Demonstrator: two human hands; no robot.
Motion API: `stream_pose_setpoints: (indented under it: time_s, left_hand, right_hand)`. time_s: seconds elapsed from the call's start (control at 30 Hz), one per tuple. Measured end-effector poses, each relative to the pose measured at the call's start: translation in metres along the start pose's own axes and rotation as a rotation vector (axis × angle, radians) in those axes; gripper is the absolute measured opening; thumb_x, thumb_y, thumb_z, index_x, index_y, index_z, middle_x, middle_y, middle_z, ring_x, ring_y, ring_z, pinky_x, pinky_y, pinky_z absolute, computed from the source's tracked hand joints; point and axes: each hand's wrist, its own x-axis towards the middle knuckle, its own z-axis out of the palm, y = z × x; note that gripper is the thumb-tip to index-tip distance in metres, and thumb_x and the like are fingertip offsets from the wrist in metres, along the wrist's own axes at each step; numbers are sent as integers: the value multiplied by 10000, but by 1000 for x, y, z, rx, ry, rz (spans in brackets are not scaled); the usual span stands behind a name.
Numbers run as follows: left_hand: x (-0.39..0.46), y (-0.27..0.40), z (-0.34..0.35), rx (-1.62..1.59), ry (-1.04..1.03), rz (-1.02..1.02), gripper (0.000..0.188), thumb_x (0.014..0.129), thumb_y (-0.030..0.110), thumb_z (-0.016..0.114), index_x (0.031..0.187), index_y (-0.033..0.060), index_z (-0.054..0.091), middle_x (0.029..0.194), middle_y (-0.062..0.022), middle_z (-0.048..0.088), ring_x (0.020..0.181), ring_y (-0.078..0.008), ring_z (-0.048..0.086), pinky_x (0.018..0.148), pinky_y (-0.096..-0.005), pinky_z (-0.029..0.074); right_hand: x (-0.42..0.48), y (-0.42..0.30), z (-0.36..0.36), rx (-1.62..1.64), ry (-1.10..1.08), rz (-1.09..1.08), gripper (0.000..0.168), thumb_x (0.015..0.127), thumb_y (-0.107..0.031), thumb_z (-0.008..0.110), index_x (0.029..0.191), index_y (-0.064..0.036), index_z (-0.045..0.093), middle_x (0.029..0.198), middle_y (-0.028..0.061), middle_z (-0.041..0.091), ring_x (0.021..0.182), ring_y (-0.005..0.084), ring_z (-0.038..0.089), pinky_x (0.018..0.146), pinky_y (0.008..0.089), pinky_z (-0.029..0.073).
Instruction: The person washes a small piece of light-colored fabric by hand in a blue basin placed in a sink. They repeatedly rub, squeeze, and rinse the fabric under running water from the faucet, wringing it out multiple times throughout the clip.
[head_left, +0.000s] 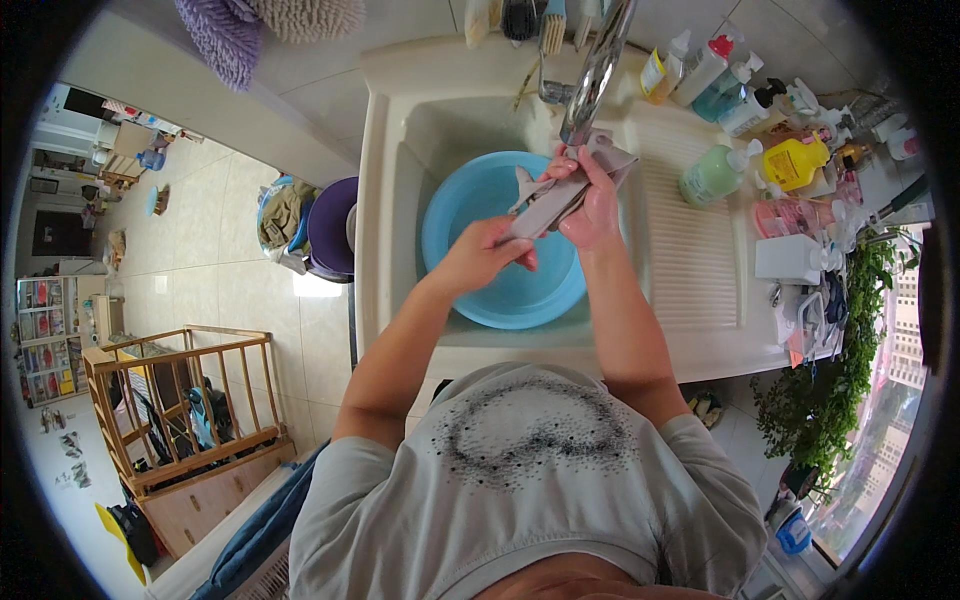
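A grey cloth (551, 210), partly folded and bunched, is held in both hands above a light blue plastic basin (517, 315). My left hand (484, 251) grips its lower left end between thumb and fingers. My right hand (592, 199) is closed around the upper part, just below the chrome faucet (592, 82). A loose corner of the cloth spreads out to the right of the faucet's mouth. The basin stands in the cream sink (420, 127); whether water is running cannot be told.
Right of the sink lies a ribbed washboard surface (694, 262), with a green pump bottle (712, 176) and several other bottles along its far edge. Brushes (553, 30) stand behind the faucet. A purple bucket (330, 225) and a basket of clothes (283, 217) are at the left.
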Motion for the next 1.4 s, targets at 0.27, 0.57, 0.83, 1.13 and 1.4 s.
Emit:
stream_pose_setpoints:
  time_s: [0.27, 0.57, 0.83, 1.13, 1.4]
  left_hand:
    - [7, -13, -13, -164, 737, 369, 100, 826, 121, 607, 868, 41, 563, 773, -17, 580, 706, -84, 540, 592, -239, 430]
    - [83, 6, 16, 824, 748, 361, 310, 805, 302, 586, 610, 61, 584, 565, -130, 542, 529, -328, 521, 499, -387, 419]
    - [61, 10, 54, 756, 781, 532, 312, 841, 264, 515, 619, 54, 577, 566, -148, 531, 524, -358, 514, 474, -416, 394]
    - [59, -48, -35, 20, 572, 71, 319, 858, 344, 567, 911, 33, 614, 773, -39, 622, 647, -153, 557, 582, -307, 441]
    - [35, -46, 10, -776, -89, 172, 757, 795, 514, 586, 1349, 115, 258, 1263, -44, 428, 1142, -168, 437, 873, -343, 425]
  right_hand:
    - [13, 2, -5, 0, 223, -143, 349, 887, -353, 502, 664, -100, 409, 636, 16, 417, 595, 169, 417, 603, 296, 380]
    - [-4, 37, 19, -220, 291, -68, 304, 862, -423, 522, 825, -123, 554, 794, 34, 573, 694, 196, 554, 642, 362, 469]
    - [29, 32, -56, -317, -11, -57, 171, 860, -332, 560, 802, -179, 512, 625, -32, 458, 597, 108, 476, 518, 266, 385]
    - [4, 33, 12, -284, 77, -179, 126, 852, -186, 582, 935, -93, 560, 739, 10, 512, 629, 123, 434, 569, 246, 403]
    - [12, 50, 0, -197, 75, -173, 221, 825, 32, 512, 1016, -77, 486, 881, 42, 526, 708, 147, 484, 684, 292, 434]
